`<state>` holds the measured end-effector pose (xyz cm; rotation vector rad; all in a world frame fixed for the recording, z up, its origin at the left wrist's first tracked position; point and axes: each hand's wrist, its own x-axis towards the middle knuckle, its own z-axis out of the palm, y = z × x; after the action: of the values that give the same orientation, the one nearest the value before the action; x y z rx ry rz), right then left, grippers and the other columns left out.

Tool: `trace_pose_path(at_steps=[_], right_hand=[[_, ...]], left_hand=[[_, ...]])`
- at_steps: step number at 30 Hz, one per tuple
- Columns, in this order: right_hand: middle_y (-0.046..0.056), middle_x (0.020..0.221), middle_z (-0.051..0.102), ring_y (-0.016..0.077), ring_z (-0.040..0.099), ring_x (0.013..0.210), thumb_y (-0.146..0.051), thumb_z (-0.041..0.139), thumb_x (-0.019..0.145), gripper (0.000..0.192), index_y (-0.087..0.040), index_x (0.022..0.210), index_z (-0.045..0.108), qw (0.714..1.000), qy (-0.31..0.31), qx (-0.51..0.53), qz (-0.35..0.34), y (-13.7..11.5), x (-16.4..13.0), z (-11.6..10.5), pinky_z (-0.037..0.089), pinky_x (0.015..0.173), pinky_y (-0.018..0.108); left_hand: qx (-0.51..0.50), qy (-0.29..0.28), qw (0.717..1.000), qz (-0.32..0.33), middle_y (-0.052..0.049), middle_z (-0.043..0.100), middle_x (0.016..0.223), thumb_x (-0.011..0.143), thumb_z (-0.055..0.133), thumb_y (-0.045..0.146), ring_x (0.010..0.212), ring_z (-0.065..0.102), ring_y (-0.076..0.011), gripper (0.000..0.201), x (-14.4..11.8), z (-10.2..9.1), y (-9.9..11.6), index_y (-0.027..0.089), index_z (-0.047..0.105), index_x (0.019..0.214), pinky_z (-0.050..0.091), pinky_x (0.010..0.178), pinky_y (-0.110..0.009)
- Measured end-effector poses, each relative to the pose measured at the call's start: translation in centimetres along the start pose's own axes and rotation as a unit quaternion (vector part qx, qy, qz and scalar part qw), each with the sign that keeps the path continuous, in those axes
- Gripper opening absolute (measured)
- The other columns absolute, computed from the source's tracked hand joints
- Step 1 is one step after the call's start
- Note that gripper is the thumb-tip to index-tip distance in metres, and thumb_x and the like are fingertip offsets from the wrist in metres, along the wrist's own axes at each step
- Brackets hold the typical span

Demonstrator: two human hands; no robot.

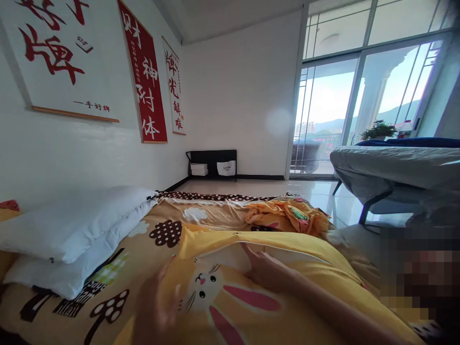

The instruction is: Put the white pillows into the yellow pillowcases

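A yellow pillowcase (pixel 316 258) with a printed rabbit lies in front of me, plumped out from within. Along its far side the opening gapes, and a white pillow (pixel 230 255) shows inside. My right hand (pixel 260 264) reaches across to that opening. Its index finger is stretched towards the edge and its thumb is spread apart, touching the white and yellow cloth; the other fingers are partly hidden. Beside the rabbit's head, at the pillowcase's left side, is my left hand (pixel 163 299). Motion smears its fingers, so its grip is unclear.
Two white pillows (pixel 82 225) are stacked at the left on a brown patterned bed sheet (pixel 138 258). Crumpled orange cloth (pixel 287 215) lies beyond the pillowcase. A low black rack (pixel 212 158) stands by the far wall. At the right is a covered table (pixel 395 163).
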<state>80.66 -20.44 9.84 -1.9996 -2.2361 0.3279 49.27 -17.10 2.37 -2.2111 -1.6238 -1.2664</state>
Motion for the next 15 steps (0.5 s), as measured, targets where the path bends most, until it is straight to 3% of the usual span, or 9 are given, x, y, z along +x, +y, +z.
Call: trace_pose_path(at_steps=[1, 3, 5, 7, 9, 12, 15], right_hand=[[0.019, 0.101, 0.069, 0.0320, 0.065, 0.094, -0.027, 0.053, 0.080, 0.087, -0.011, 0.152, 0.008, 1.000, 0.005, -0.001, -0.008, 0.1, 0.3, 0.1, 0.044, 0.072, 0.034], [0.019, 0.102, 0.069, 0.0316, 0.065, 0.094, -0.025, 0.053, 0.079, 0.088, -0.011, 0.152, 0.007, 1.000, 0.009, -0.011, -0.019, 0.3, 0.6, 0.1, 0.044, 0.071, 0.034], [0.019, 0.106, 0.067, 0.0308, 0.065, 0.095, -0.024, 0.053, 0.079, 0.084, -0.013, 0.152, 0.012, 0.999, 0.008, -0.033, -0.036, 0.3, 0.6, -0.2, 0.045, 0.074, 0.034], [0.019, 0.115, 0.062, 0.0304, 0.062, 0.101, -0.023, 0.055, 0.078, 0.080, -0.016, 0.150, 0.021, 0.994, 0.025, -0.073, -0.083, 0.1, 0.7, -0.6, 0.046, 0.079, 0.036], [0.017, 0.122, 0.058, 0.0291, 0.058, 0.106, -0.021, 0.057, 0.077, 0.070, -0.019, 0.144, 0.036, 0.978, 0.051, -0.116, -0.163, -0.3, 1.3, -0.8, 0.046, 0.085, 0.037], [0.014, 0.118, 0.060, 0.0240, 0.057, 0.108, -0.016, 0.052, 0.082, 0.043, -0.017, 0.124, 0.057, 0.956, 0.054, -0.128, -0.257, -2.0, 4.3, -0.5, 0.044, 0.093, 0.035], [0.015, 0.122, 0.061, 0.0235, 0.056, 0.113, -0.018, 0.046, 0.088, 0.036, -0.014, 0.121, 0.059, 0.962, 0.056, -0.100, -0.246, -4.6, 8.8, 0.7, 0.043, 0.097, 0.035]], left_hand=[[-0.009, -0.070, 0.996, 0.062, -0.013, 0.059, 0.127, 0.085, 0.046, 0.036, 0.122, 0.051, -0.0258, 0.053, 1.8, 0.8, 2.6, 0.022, 0.041, 0.136, 0.042, 0.104, -0.043], [0.022, -0.170, 0.979, 0.108, -0.011, 0.050, 0.140, 0.079, 0.051, 0.030, 0.130, 0.044, -0.0251, 0.064, 5.5, 2.6, 7.4, 0.021, 0.037, 0.141, 0.038, 0.107, -0.041], [0.092, -0.271, 0.953, 0.096, -0.013, 0.054, 0.135, 0.078, 0.052, 0.028, 0.122, 0.052, -0.0254, 0.066, 8.8, 4.6, 10.2, 0.018, 0.037, 0.142, 0.043, 0.099, -0.037], [0.124, -0.286, 0.948, 0.070, -0.013, 0.065, 0.118, 0.083, 0.044, 0.021, 0.110, 0.060, -0.0237, 0.042, 11.2, 6.1, 10.9, 0.015, 0.056, 0.124, 0.046, 0.090, -0.033], [0.142, -0.273, 0.950, 0.058, -0.011, 0.069, 0.105, 0.087, 0.037, 0.015, 0.101, 0.064, -0.0215, 0.034, 12.6, 6.7, 10.4, 0.016, 0.065, 0.106, 0.048, 0.083, -0.029], [0.166, -0.240, 0.954, 0.073, -0.008, 0.069, 0.105, 0.090, 0.033, 0.015, 0.098, 0.065, -0.0196, 0.034, 13.6, 6.2, 9.7, 0.020, 0.063, 0.105, 0.047, 0.077, -0.027], [0.190, -0.217, 0.953, 0.096, -0.008, 0.067, 0.110, 0.091, 0.031, 0.015, 0.099, 0.064, -0.0195, 0.035, 14.2, 5.2, 10.2, 0.021, 0.060, 0.109, 0.048, 0.076, -0.027]])
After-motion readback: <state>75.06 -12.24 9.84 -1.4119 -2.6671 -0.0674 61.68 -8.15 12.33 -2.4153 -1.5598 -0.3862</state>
